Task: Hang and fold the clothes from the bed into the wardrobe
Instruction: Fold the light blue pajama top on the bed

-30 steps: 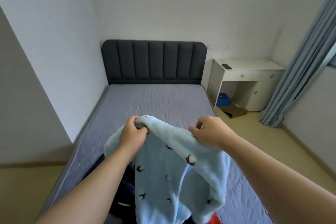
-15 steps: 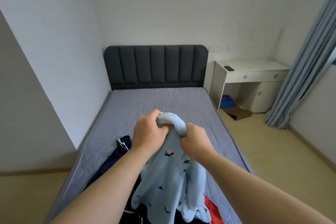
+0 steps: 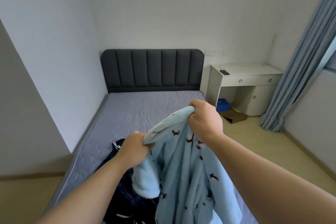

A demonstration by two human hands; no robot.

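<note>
A light blue fleece garment (image 3: pixel 187 172) with small dark bird prints hangs in the air over the foot of the bed (image 3: pixel 138 112). My right hand (image 3: pixel 205 118) grips its upper edge, held high and to the right. My left hand (image 3: pixel 134 149) grips the same edge lower down on the left. The cloth stretches between the two fists and the rest droops down. Under it on the mattress lies a dark navy garment (image 3: pixel 120 183) with white stripes. The wardrobe is not in view.
A dark grey padded headboard (image 3: pixel 152 69) stands at the far end of the bed. A white desk (image 3: pixel 243 82) with drawers is at the right, with a blue box (image 3: pixel 223 104) and cardboard (image 3: pixel 236 116) under it. Blue curtains (image 3: pixel 300 60) hang at the far right.
My hands, close together half a second ago, have moved apart along the garment's edge. The right hand rose up and to the right, the left dropped lower.
</note>
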